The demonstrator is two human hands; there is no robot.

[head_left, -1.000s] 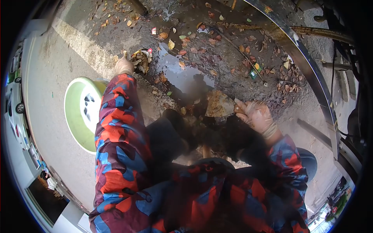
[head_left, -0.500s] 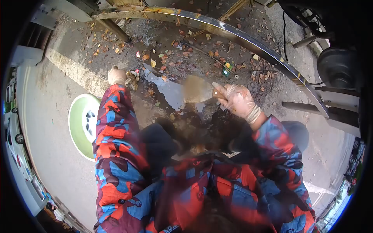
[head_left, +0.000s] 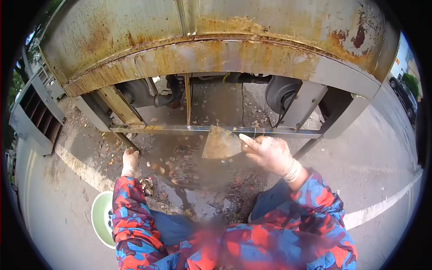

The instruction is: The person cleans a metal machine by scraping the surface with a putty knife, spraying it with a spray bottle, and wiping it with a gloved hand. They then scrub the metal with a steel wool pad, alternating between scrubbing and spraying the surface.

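Trowel (head_left: pixel 221 144) dead centre, rusty flat blade tilted and raised in front of the metal crossbar (head_left: pixel 216 130), gripped at its 3 o'clock end by right hand (head_left: pixel 268 153) in a thin pale glove, fingers curled tight round the handle, index finger stretched along toward the blade. Left hand (head_left: pixel 130 162) over at 9 o'clock, also gloved, down on the wet ground, fingers seemingly together and pointing up toward the cart leg (head_left: pixel 120 135) (too small and blurry to tell whether open or pinching anything). Little clump of leaves and rubbish (head_left: pixel 146 185) just beside that wrist, toward 5 o'clock of it. Puddle (head_left: pixel 189 180) between the two hands, dark water with dead leaves scattered round it. Big rusty metal cart body (head_left: pixel 202 36) filling everything from 10 to 2 o'clock, pipes and a round drum-like part (head_left: pixel 281 92) visible underneath. Green basin (head_left: pixel 101 218) at 7 o'clock, half hidden behind the left sleeve (head_left: pixel 130 216), red and blue camo pattern. White painted line (head_left: pixel 382 206) on the asphalt out at 4 o'clock.
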